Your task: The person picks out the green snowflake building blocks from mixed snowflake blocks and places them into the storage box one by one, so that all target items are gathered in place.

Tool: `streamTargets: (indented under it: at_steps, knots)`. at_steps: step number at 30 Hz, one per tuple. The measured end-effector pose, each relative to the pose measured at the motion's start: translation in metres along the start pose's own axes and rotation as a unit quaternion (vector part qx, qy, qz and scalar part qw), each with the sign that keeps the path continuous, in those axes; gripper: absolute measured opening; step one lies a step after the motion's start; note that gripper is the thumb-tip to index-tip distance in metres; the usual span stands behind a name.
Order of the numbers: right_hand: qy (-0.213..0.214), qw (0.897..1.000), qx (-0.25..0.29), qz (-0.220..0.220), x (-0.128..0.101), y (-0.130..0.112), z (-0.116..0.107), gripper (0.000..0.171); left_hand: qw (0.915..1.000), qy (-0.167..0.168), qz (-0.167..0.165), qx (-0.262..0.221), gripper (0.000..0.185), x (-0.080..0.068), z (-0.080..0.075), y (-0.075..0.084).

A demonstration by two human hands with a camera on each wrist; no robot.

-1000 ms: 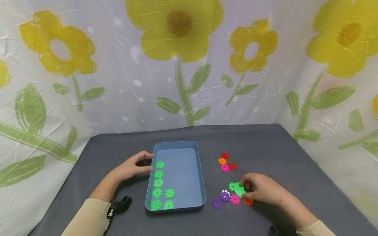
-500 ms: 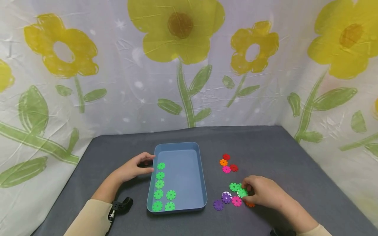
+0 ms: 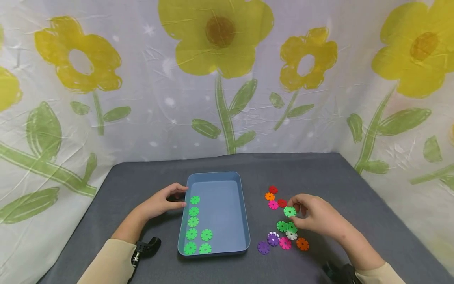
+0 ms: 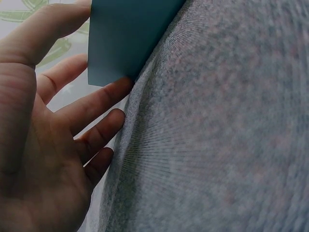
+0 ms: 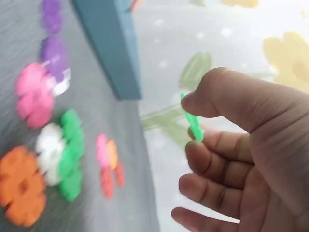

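Backdrop: white cloth (image 3: pixel 149 98) printed with yellow flowers and green leaves, hung behind and to both sides.
Surface: grey table (image 3: pixel 319 173), felt-like weave visible in the left wrist view.
Tray: blue tray (image 3: pixel 227 205) at centre; seven green discs (image 3: pixel 193 222) lie inside along its left part, five in a column and two beside the nearest ones.
Left hand: left hand (image 3: pixel 161 202) at the tray's far-left corner, fingers loosely spread, fingertips touching the outer wall; gripping nothing.
Right hand: right hand (image 3: pixel 313 217) raised just above the table, right of the tray; thumb and forefinger pinch one green disc (image 3: pixel 289 212) by its edge.
Loose pile: green, white, purple, pink and orange discs (image 3: pixel 283 236) lie clustered under and in front of the right hand.
Far group: red, orange and pink discs (image 3: pixel 274 197) just beyond the pile, apart from the tray.
Sleeves: beige, both wrists.
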State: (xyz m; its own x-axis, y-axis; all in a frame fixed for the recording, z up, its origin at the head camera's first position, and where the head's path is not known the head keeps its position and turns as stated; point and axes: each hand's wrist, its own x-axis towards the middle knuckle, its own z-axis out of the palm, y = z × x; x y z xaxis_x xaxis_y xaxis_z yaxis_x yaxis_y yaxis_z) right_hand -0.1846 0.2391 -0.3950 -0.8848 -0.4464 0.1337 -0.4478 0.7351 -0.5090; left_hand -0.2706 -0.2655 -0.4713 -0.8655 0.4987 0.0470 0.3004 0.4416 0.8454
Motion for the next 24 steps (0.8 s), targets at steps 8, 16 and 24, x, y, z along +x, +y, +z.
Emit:
streamTargets:
  at_steps: [8, 16, 24]
  knots:
    - [0.019, 0.999, 0.044, -0.017, 0.026, -0.023, -0.003, 0.024, 1.0000, 0.000, -0.010, -0.002, 0.050, -0.001, 0.001, 0.002]
    - [0.023, 0.997, 0.058, -0.055, 0.052, -0.043, 0.003, 0.024, 1.0000, 0.002, -0.009, -0.002, 0.052, 0.000, 0.001, 0.001]
    - [0.012, 0.995, 0.058, -0.085, 0.077, -0.065, 0.013, 0.024, 0.9999, 0.002, -0.013, 0.003, 0.052, -0.001, 0.000, 0.002]
